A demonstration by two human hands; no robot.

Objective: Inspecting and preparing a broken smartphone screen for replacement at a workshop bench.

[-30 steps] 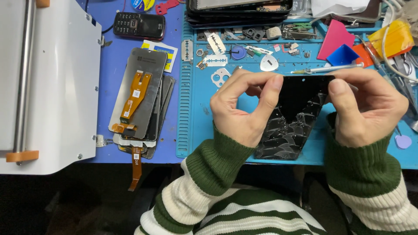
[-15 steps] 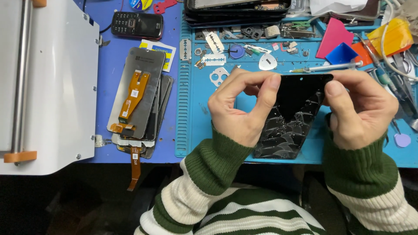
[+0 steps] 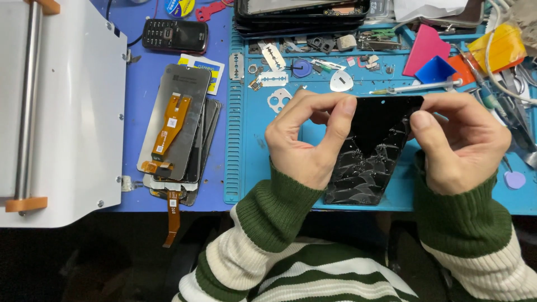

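My left hand (image 3: 305, 140) and right hand (image 3: 461, 148) both pinched one cracked black screen (image 3: 372, 154), blue mat (image 3: 246, 140) underneath, one stack of screens (image 3: 179, 131) beside, two razor blades (image 3: 273, 67) beyond.

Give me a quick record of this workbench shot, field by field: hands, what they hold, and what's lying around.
left hand: pinches the upper left edge of the black cracked screen panel
right hand: pinches the panel's upper right corner
panel state: cracked glass, held just over the blue work mat
left of mat: stack of phone displays with orange flex cables
far left: white machine
top left: black keypad phone
on mat, above hands: razor blades, white pick, syringe
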